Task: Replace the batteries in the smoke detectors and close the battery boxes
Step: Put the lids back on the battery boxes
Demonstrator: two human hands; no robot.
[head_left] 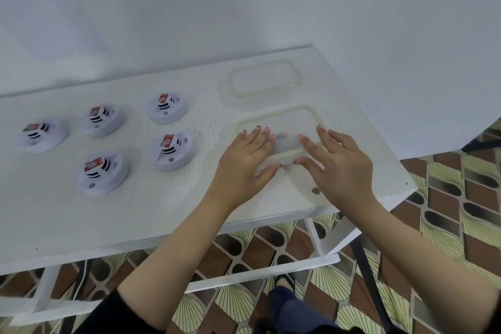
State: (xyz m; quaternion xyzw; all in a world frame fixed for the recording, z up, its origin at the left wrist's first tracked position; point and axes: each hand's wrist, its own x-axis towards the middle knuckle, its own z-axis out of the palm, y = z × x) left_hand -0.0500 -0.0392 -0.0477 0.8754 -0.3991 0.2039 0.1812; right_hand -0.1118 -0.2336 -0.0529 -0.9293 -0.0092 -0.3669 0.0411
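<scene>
The left hand (pixel 244 163) and right hand (pixel 343 168) rest with straight, spread fingers (pixel 256 135) on the clear rectangular plastic box (pixel 287 147) on the white tabletop (pixel 151 214).

We log a white painted desk (pixel 151 214), its surface scuffed and speckled with fine dark flecks (pixel 208 127) towards the middle. A small brown spot (pixel 315 190) sits near the front right edge. Behind it stands a plain white wall (pixel 244 3). Beneath the top we see white frame rails (pixel 260 274) and a slanted black leg (pixel 368 279). The floor (pixel 447 198) is tiled in brown, with pale yellow fan shapes and dark ovals.
</scene>
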